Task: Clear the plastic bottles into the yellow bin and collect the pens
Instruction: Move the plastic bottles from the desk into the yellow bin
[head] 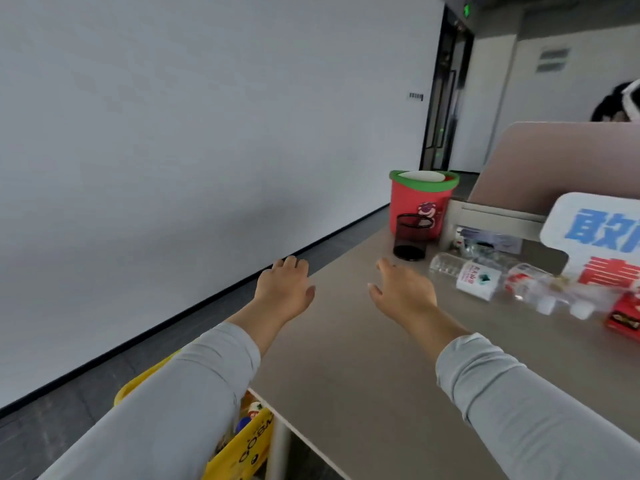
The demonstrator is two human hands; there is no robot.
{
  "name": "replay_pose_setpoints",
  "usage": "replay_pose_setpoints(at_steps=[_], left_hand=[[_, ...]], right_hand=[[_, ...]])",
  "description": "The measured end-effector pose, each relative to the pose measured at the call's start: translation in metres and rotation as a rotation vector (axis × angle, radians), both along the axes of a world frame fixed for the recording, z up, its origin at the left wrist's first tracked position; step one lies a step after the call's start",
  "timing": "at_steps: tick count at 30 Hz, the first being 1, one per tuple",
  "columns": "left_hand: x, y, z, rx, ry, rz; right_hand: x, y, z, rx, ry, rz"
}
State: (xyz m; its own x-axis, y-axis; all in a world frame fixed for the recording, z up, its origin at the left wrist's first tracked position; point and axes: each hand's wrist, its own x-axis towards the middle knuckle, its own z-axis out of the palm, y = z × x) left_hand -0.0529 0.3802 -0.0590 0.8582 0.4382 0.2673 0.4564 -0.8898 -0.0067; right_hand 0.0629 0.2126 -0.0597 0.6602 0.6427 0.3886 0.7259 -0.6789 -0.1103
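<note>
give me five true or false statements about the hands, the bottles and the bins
1. Both the left hand and the right hand hold nothing. True.
2. The plastic bottles stand upright. False: they lie on their sides on the desk.
3. The yellow bin sits on the desk. False: it stands beside it, below the top.
4. The black mesh cup stands in front of the red bucket. True.
5. Pens stick out of the mesh cup. False: none show.

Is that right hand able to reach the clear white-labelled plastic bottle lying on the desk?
Probably yes: the open right hand is close to the clear white-labelled plastic bottle, with only bare beige desk between them.
</note>
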Motion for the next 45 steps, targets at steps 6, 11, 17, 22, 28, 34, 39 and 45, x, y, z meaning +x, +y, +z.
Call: replay_pose_setpoints(at_steps=[6,11,17,22,28,34,39,45], left_hand=[[0.065,-0.122,0.008,0.026,-0.048,-0.275],[0.099,-0.223,0.007,0.017,-0.037,-0.466],[0.118,-0.327,0.008,0.072,0.007,-0.639],[0.124,-0.395,0.006,0.086,-0.013,-0.776],[0.126,-0.466,-0.003,0.065,0.014,-0.904],[0.116,-0.539,-0.004,0.114,0.025,-1.004],[0.105,-0.588,-0.004,0.096,0.057,-1.081],[0.111,-0.621,-0.013,0.081,0.08,-1.097]], right_hand=[[0.019,-0.148,0.007,0.013,-0.05,-0.244],[0.014,-0.258,0.01,-0.034,-0.066,-0.455],[-0.003,-0.366,0.005,-0.057,-0.016,-0.654],[-0.02,-0.435,0.002,-0.049,-0.003,-0.778],[-0.048,-0.507,-0.002,-0.017,0.037,-0.922],[-0.078,-0.577,-0.01,-0.016,0.068,-1.112],[-0.095,-0.621,-0.02,-0.041,0.152,-1.265],[-0.086,-0.647,-0.036,0.082,0.266,-1.302]])
